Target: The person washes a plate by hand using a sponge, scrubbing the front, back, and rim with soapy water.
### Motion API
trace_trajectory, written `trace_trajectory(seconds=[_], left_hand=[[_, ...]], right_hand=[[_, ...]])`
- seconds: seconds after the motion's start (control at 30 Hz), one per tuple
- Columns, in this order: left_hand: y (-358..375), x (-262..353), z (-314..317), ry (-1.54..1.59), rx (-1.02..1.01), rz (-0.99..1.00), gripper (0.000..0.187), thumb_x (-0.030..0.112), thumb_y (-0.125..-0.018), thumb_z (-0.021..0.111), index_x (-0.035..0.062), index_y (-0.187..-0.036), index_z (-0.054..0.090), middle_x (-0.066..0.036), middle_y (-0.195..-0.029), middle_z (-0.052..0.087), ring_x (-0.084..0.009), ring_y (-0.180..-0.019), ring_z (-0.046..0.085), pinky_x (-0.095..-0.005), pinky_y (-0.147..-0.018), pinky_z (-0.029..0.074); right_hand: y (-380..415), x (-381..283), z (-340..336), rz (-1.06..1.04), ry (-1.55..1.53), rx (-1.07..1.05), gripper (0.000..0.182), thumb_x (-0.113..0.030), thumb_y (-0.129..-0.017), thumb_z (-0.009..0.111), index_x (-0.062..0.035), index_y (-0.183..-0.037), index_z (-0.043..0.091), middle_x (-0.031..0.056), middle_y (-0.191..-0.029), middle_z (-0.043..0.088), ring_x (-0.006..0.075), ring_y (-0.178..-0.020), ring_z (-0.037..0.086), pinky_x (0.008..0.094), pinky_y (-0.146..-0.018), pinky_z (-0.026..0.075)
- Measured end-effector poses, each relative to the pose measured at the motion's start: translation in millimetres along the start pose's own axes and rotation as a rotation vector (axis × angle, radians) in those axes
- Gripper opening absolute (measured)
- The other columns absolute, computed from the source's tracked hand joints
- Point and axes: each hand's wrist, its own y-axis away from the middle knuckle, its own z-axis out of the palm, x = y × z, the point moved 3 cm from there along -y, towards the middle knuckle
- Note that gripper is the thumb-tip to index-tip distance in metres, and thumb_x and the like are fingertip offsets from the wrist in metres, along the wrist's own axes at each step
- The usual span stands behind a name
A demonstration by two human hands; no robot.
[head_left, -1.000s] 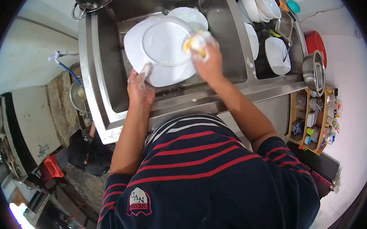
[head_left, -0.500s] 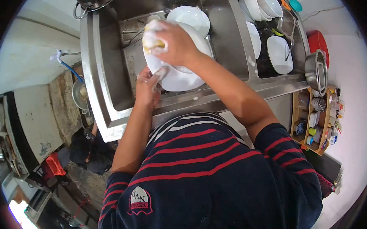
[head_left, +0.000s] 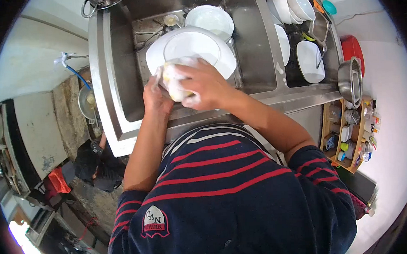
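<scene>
Evidently, soaping is the step in hand. The left hand (head_left: 156, 99) grips the white plate (head_left: 192, 47) near its lower-left edge, though foam hides part of that hold. The right hand (head_left: 207, 84) is closed around a sudsy sponge (head_left: 173, 82), pressed at the plate's near edge. The plate is held over the left basin of the sink (head_left: 254, 55), ringed face up, with a round dish (head_left: 211, 21) beyond it. The next move seems to call for a steady grip on the slippery rim and even sponge pressure.
</scene>
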Motion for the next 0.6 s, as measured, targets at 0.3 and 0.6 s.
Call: trace_trajectory(seconds=[0.3, 0.6], left_hand=[[15, 3, 25, -0.102, 0.056, 0.048, 0.033, 0.016, -0.09, 0.049, 0.0001, -0.119, 0.049, -0.011, -0.117, 0.057, -0.0273, -0.112, 0.052, -0.0438, -0.101, 0.037], [21, -1, 32, -0.321, -0.096, 0.06, 0.037, 0.005, -0.083, 0.055, -0.0024, -0.118, 0.049, -0.013, -0.116, 0.057, -0.0245, -0.108, 0.055, -0.0393, -0.095, 0.042]], right_hand=[[59, 77, -38, 0.211, 0.02, 0.223, 0.044, -0.024, -0.062, 0.073, -0.004, -0.1, 0.065, 0.0219, -0.122, 0.054, 0.0377, -0.108, 0.054, 0.0426, -0.091, 0.043], [2, 87, -6, 0.516, 0.148, 0.179, 0.039, -0.019, -0.07, 0.07, -0.0061, -0.106, 0.062, 0.0251, -0.124, 0.051, 0.0407, -0.112, 0.05, 0.0433, -0.096, 0.041]])
